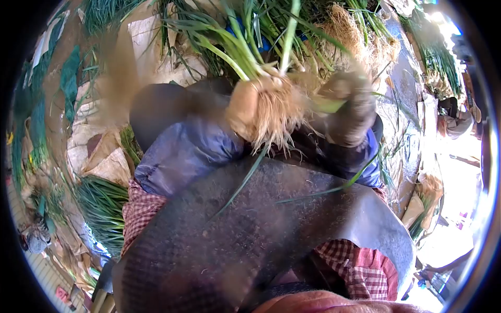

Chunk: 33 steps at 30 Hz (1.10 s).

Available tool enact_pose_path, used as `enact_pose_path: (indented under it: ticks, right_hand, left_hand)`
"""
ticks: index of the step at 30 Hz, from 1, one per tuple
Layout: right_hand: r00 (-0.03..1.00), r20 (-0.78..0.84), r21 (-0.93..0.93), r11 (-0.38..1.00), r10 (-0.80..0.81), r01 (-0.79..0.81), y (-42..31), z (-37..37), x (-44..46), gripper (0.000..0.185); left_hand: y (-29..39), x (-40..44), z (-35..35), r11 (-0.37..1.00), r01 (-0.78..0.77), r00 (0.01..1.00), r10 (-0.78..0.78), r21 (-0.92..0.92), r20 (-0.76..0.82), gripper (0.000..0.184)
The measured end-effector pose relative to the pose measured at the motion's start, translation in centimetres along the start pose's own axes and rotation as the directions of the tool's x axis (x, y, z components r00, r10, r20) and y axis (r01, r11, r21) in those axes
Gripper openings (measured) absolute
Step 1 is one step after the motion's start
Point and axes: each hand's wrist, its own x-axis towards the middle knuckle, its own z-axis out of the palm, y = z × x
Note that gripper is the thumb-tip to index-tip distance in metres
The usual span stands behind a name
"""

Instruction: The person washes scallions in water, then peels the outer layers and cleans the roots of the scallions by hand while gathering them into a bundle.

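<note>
My left hand (244, 107) is closed round the lower stems of a few green onions (279, 107). Their pale, stringy roots hang down and the green leaves point away from me. To the right, my right hand (350, 109) is blurred by motion, its fingers curled in. A pale green onion leaf (330, 106) runs into it, and a thin leaf tip shows on its far side. Both hands are above my lap, over the edge of a dark, wet apron (250, 224) with bits stuck to it. Two loose leaf strips (245, 180) hang over the apron.
A heap of green onions with tangled roots (342, 34) lies just beyond my hands. More bunches (104, 211) lie at the left, and others (436, 49) at the upper right. Sacking (107, 156) covers part of the ground. Another person (459, 125) is at the right edge.
</note>
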Motion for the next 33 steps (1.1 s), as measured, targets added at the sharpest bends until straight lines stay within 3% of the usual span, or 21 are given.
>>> enact_pose_path:
  ticks: [2, 3, 5, 6, 7, 8, 10, 11, 13, 14, 16, 17, 18, 19, 20, 22, 24, 27, 30, 31, 33]
  right_hand:
    - [0.999, 0.053, 0.382, 0.924, -0.013, -0.009, -2.7, -0.2, 0.5, 0.04]
    - [0.997, 0.079, 0.551, 0.834, -0.019, -0.028, -4.1, -0.3, 0.7, 0.041]
    - [0.991, -0.128, 0.218, 0.974, -0.037, 0.064, -4.3, -1.1, 1.5, 0.048]
    - [0.961, -0.261, -0.169, 0.985, -0.088, 0.044, -4.0, -0.5, 1.7, 0.053]
    - [0.958, -0.238, -0.204, 0.956, 0.162, -0.212, -3.2, -0.5, 1.2, 0.06]
    - [0.894, -0.2, -0.267, 0.855, 0.401, -0.444, -2.4, -0.5, 0.6, 0.066]
    - [0.781, 0.035, -0.318, 0.747, 0.624, -0.583, 1.6, -2.4, 0.1, 0.073]
    - [0.789, 0.108, -0.352, 0.766, 0.604, -0.538, 2.8, -1.6, 0.4, 0.073]
    - [0.806, 0.217, -0.304, 0.823, 0.55, -0.48, 4.6, -0.4, 0.8, 0.072]
    - [0.769, 0.236, -0.008, 0.792, 0.594, -0.61, 5.1, 0.5, 1.2, 0.068]
    - [0.864, 0.216, -0.091, 0.89, 0.455, -0.446, 5.7, 0.3, 1.6, 0.047]
    - [0.794, 0.16, 0.021, 0.802, 0.586, -0.596, 7.1, -0.6, 2.6, 0.038]
    - [0.694, 0.123, 0.141, 0.68, 0.709, -0.719, 7.4, -0.3, 3.6, 0.029]
    - [0.732, 0.005, -0.235, 0.713, 0.681, -0.661, 7.3, -0.1, 4.0, 0.027]
    - [0.748, -0.122, -0.467, 0.627, 0.652, -0.623, 6.6, -0.1, 4.0, 0.019]
    - [0.905, 0.014, -0.38, 0.839, 0.425, -0.388, 6.3, 2.0, 2.7, 0.007]
    - [0.925, 0.0, -0.5, 0.801, 0.38, -0.329, 5.5, 2.9, 2.4, 0.011]
    - [0.969, 0.086, -0.824, 0.563, 0.231, -0.061, 6.1, 2.4, 2.2, 0.022]
    - [0.942, 0.272, -0.817, 0.564, 0.194, 0.119, 5.3, 1.8, 2.8, 0.022]
    - [0.921, 0.342, -0.767, 0.621, 0.186, 0.159, 5.3, 1.6, 2.8, 0.02]
    - [0.898, 0.357, -0.716, 0.693, 0.258, 0.085, 3.3, 1.8, 2.7, 0.019]
  left_hand:
    - [0.8, 0.6, -0.7, 0.989, -0.052, 0.987, 0.03, -0.14, -0.159, 0.022]
    - [1.7, 0.5, -0.7, 0.976, 0.019, 0.986, -0.055, -0.218, -0.16, 0.022]
    - [1.8, 0.8, -1.8, 0.967, 0.05, 0.998, -0.059, -0.25, -0.027, 0.021]
    - [1.6, 1.2, -2.5, 0.953, 0.093, 0.992, -0.064, -0.287, 0.109, 0.02]
    - [1.4, 0.9, -1.4, 0.938, 0.003, 0.983, 0.061, -0.347, 0.175, 0.018]
    - [1.4, 0.0, -0.8, 0.967, -0.011, 0.997, 0.03, -0.254, 0.07, 0.019]
    - [0.7, 0.2, -1.5, 0.924, 0.106, 0.971, -0.018, -0.367, 0.236, 0.02]
    - [0.5, 0.3, -1.6, 0.924, 0.111, 0.972, -0.023, -0.367, 0.236, 0.02]
    - [0.4, 0.3, -1.6, 0.904, 0.258, 0.941, -0.155, -0.34, 0.302, 0.023]
    - [-0.2, 0.3, -0.9, 0.964, 0.074, 0.991, -0.042, -0.256, 0.127, 0.023]
    - [0.4, -0.9, 1.0, 0.963, 0.153, 0.988, -0.15, -0.223, 0.03, 0.022]
    - [-0.4, 0.6, -1.7, 0.877, 0.357, 0.933, -0.32, -0.321, 0.164, 0.022]
    - [-0.1, -0.5, 0.2, 0.911, 0.327, 0.944, -0.327, -0.25, 0.043, 0.022]
    - [-0.7, -0.2, -0.3, 0.928, 0.314, 0.947, -0.322, -0.2, -0.007, 0.023]
    - [-1.3, 0.0, -1.0, 0.94, 0.304, 0.947, -0.316, -0.154, -0.058, 0.023]
    - [-0.5, -0.7, -0.3, 0.904, 0.363, 0.915, -0.391, -0.224, -0.094, 0.021]
    - [0.0, -1.0, 0.0, 0.9, 0.365, 0.906, -0.402, -0.236, -0.131, 0.019]
    - [-0.1, -1.0, -0.4, 0.895, 0.356, 0.919, -0.388, -0.269, -0.075, 0.018]
    - [-0.4, -0.8, -1.5, 0.934, 0.222, 0.973, -0.23, -0.28, 0.004, 0.021]
    - [-0.1, -0.6, -1.7, 0.896, 0.276, 0.939, -0.175, -0.347, 0.295, 0.024]
    - [0.2, -1.5, -1.0, 0.921, 0.232, 0.953, -0.152, -0.312, 0.261, 0.024]
